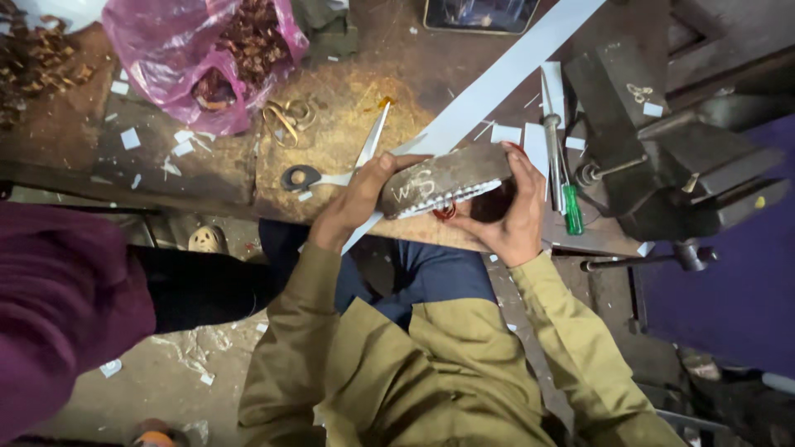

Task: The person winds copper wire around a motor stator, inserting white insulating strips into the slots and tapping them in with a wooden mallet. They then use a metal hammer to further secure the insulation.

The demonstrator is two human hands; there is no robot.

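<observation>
Hands grip a motor stator core (447, 180) at the workbench (348, 141) edge; left hand (358, 199) clasps its left end, right hand (507, 217) cups its right end; a long white paper strip (505, 74) runs beneath it; a pink plastic bag (178, 50) lies far left of it; a bench vise (662, 157) and green-handled screwdriver (571, 207) just right.

Warm, fairly dim light is falling from above onto my workbench (331, 149), glaring softly off the pink plastic bag (166, 50) and white strip (513, 66), while the floor is sinking into shadow and the wide lens is bending the edges.
</observation>
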